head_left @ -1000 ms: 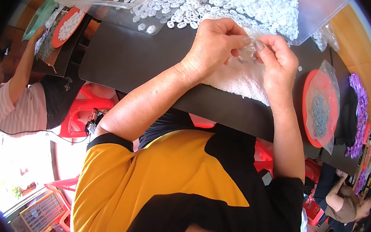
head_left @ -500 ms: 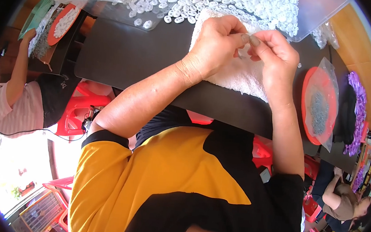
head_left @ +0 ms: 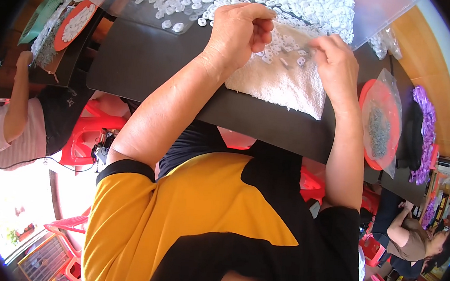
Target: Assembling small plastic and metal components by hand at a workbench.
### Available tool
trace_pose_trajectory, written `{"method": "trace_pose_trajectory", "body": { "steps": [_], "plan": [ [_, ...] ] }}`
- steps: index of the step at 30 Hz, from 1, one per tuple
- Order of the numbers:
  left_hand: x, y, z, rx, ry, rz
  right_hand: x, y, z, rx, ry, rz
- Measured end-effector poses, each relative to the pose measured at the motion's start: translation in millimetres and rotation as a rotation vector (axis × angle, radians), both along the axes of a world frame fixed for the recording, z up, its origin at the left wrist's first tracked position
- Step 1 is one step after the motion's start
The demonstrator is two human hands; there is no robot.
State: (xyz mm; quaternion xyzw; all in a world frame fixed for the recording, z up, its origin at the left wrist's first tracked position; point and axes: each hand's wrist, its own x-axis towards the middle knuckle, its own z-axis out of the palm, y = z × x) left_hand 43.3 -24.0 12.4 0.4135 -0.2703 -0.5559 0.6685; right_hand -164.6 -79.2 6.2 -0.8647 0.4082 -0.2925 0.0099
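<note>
A cream towel (head_left: 276, 89) lies on the dark table in front of me. Small white oval plastic pieces with holes (head_left: 274, 48) are scattered over its upper part, along with a few tiny greyish bits too small to name. My left hand (head_left: 238, 33) hovers over the towel's left side, fingers curled and thumb against the index finger; whatever is in that pinch is hidden. On the right side of the towel, my right hand (head_left: 339, 65) is closed, its fingertips slightly blurred near the white pieces. I cannot make out what it holds.
Beyond my hands stand two clear plastic tubs of white pieces, one left (head_left: 155, 16) and one right (head_left: 374, 25). An orange-red tray (head_left: 367, 99) with a bag of grey small parts (head_left: 379, 131) sits right. Other people sit at far left (head_left: 18, 119) and far right (head_left: 412, 240).
My hands were together at the fingertips above the towel. Now they are apart, the left moved left and up, the right slightly down, and the white pieces between them show.
</note>
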Motion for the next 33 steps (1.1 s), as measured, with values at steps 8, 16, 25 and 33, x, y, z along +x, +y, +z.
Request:
{"method": "trace_pose_trajectory", "body": {
  "steps": [8,16,25,33],
  "plan": [
    [16.2,-4.2,2.6,-0.032,0.073,0.113,15.8,9.0,4.4,-0.005,0.054,0.127],
    [11.7,-3.7,2.6,-0.028,0.067,0.076,36.4,-11.9,6.2,-0.012,0.199,0.189],
    [16.8,-4.7,1.9,-0.046,0.1,0.115,56.1,-9.1,18.1,0.065,0.21,0.325],
    [11.1,-2.5,3.1,-0.034,0.089,0.092,41.6,-4.0,12.8,0.012,0.203,0.277]
  ]
}}
